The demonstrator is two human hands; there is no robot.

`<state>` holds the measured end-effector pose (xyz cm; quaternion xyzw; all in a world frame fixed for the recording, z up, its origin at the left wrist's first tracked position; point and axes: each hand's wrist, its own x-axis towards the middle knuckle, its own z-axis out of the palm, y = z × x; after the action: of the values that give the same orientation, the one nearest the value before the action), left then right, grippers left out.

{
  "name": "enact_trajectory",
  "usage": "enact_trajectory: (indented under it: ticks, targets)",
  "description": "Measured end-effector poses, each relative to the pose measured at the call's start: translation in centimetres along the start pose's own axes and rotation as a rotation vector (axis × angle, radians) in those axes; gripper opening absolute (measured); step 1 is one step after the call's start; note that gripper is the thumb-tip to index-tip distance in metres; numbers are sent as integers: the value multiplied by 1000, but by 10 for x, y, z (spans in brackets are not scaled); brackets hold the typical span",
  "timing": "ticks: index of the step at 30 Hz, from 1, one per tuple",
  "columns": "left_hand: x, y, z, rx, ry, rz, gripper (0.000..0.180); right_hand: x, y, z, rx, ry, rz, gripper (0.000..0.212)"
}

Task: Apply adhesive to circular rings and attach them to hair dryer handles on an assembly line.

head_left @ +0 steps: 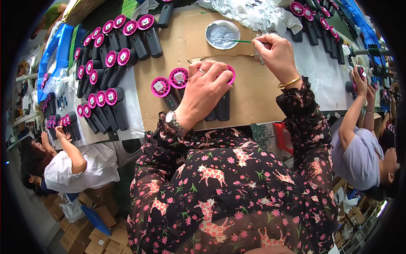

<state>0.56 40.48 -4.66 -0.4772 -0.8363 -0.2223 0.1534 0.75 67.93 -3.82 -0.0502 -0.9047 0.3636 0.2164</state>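
Between the bent fingers of my right hand (pixel 277 53) is a thin green stick (pixel 242 41). Its far end reaches into grey paste (pixel 220 34) in a white bowl (pixel 207 35). On the brown cardboard (pixel 249 99) is a short row of black-handled devices with round pink ends, shaped like hair dryers. Two pink ends (pixel 160 86) with small white squares in the middle show left of my left hand (pixel 204 86). That hand is closed over the row, fingers curled down; its fingertips and whatever they hold are hidden. Another pink end (pixel 231 74) peeks out at its right.
Many similar devices (pixel 111 59) lie in rows on the left, and more (pixel 315 21) at the upper right. Crumpled white material (pixel 253 17) is heaped beyond the bowl. People work at both sides, one in white (pixel 80 165), another in lavender (pixel 359 148). Cardboard boxes (pixel 105 216) stand lower left.
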Motion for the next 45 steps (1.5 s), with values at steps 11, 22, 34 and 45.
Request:
enact_trajectory:
  ticks: [11, 22, 34, 45]
  targets:
    - [-2, 4, -5, -105, 66, -31, 26, 4, 13, 19, 134, -76, 156, 25]
    - [-6, 5, 2, -64, 90, 42, 17, 1, 33, 15, 732, -214, 487, 21]
    - [-10, 3, 10, 50, 139, 58, 20, 3, 7, -3, 681, -16, 329, 23]
    - [-15, 2, 2, 48, 125, 51, 25, 10, 28, 27, 338, -18, 297, 25]
